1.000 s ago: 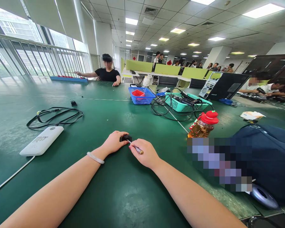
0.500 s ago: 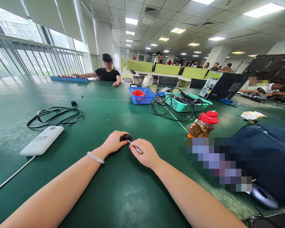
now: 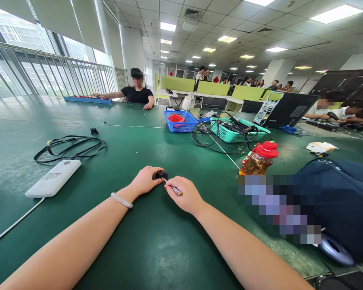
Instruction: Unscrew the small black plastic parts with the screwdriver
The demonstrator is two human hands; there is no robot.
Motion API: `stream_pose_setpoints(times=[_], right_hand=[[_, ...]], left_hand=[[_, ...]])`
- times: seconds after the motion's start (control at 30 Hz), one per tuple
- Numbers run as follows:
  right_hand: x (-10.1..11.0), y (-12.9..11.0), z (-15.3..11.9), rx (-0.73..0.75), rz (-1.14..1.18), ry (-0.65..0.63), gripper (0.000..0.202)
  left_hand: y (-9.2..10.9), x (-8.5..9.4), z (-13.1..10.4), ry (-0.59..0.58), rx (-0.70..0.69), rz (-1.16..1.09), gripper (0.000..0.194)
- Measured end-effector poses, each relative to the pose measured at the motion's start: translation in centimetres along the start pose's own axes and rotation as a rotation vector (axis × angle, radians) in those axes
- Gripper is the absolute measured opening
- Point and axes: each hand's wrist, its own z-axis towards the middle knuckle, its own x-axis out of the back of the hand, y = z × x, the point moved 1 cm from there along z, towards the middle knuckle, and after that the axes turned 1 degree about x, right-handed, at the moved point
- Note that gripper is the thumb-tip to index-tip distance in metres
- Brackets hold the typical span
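Observation:
A small black part rests on the green table in the middle of the view. My left hand grips it from the left, fingers behind and thumb in front. My right hand is closed around a small screwdriver with a brownish handle end. The screwdriver's thin shaft points up and left, and its tip meets the black part or lies very near it. Fine detail on the part is too small to make out.
A white power bank and a black cable loop lie left. Blue basket, green basket with cables and red-capped bottle stand beyond. A dark bag is right. A person sits across.

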Motion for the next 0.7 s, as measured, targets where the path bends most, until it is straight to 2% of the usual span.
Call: stream_pose_setpoints(times=[0.7], right_hand=[[0.05, -0.13, 0.02, -0.011, 0.001, -0.006, 0.018]], left_hand=[[0.01, 0.02, -0.01, -0.006, 0.008, 0.004, 0.044]])
